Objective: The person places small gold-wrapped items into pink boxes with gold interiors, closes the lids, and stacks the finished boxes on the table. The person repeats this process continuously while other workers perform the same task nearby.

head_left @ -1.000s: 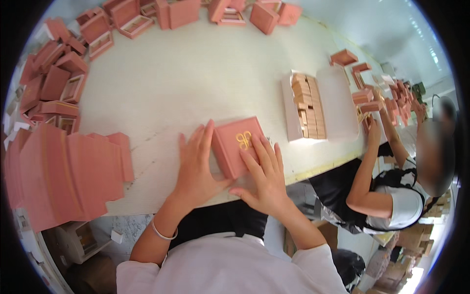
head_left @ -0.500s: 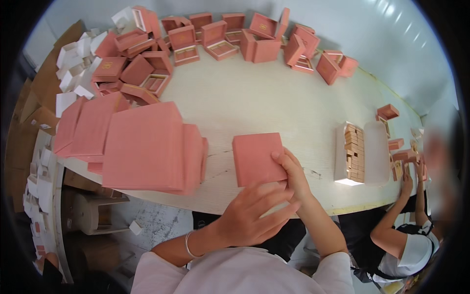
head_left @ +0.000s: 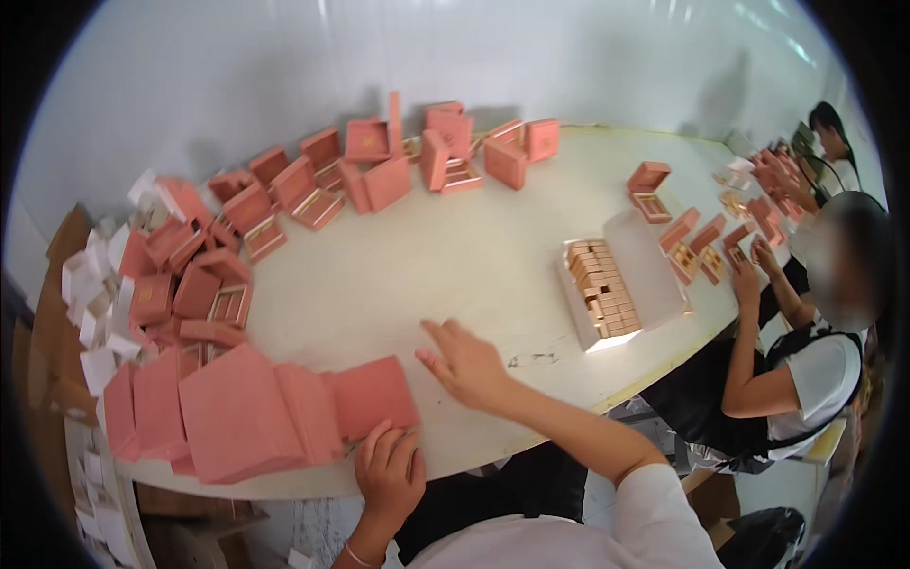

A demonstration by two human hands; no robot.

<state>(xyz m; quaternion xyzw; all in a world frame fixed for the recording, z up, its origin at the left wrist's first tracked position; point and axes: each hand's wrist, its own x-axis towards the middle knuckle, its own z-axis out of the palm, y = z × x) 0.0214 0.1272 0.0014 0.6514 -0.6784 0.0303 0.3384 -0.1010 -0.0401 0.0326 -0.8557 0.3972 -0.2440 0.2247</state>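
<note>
White cartons (head_left: 95,275) lie farthest left of the fingers, bordering opened pink boxes (head_left: 227,305) that crowd the counter (head_left: 427,256). Nearer, a stack of closed boxes (head_left: 227,403) stands just left of the left hand (head_left: 389,474), blocking any slide that way. Against it lies a pink box (head_left: 377,391), its near edge at the left fingers, which sit close together; whether they grip cannot be told. The step in hand looks like lining this box up; the next move would call for a light, square push or a release. The right hand (head_left: 469,365) hangs empty, fingers loosely spread. Farther right, a carton (head_left: 576,305) of gold-coloured blocks (head_left: 604,284) and a co-worker (head_left: 806,379) limit reach.
</note>
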